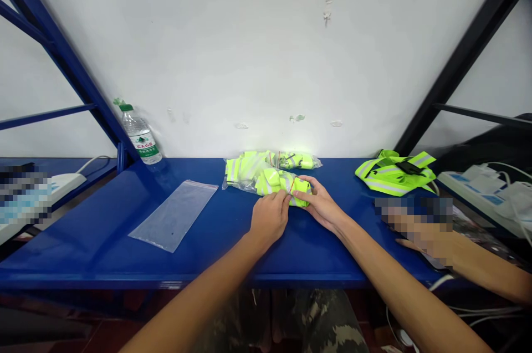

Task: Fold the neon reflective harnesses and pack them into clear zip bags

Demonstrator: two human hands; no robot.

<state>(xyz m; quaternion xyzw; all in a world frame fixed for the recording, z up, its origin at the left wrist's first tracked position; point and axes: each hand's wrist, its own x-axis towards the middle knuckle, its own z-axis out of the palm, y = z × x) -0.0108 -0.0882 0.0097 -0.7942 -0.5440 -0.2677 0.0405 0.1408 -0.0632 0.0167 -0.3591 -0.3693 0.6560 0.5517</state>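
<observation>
A clear zip bag with a folded neon-yellow reflective strap inside lies at the middle of the table, its red seal line showing. My left hand pinches the bag near that seal, fingers closed. From the right, my right hand grips the same end, thumb on top and fingers curled round the far side. Behind it, against the wall, rest more bagged yellow straps. A flat zip bag with nothing visible in it lies left of my hands.
A loose yellow reflective strap with a black buckle lies at the right. Nearby, another person's hand rests on a blurred device. A water bottle leans at the back left. Blue metal frames and white power strips flank the blue table.
</observation>
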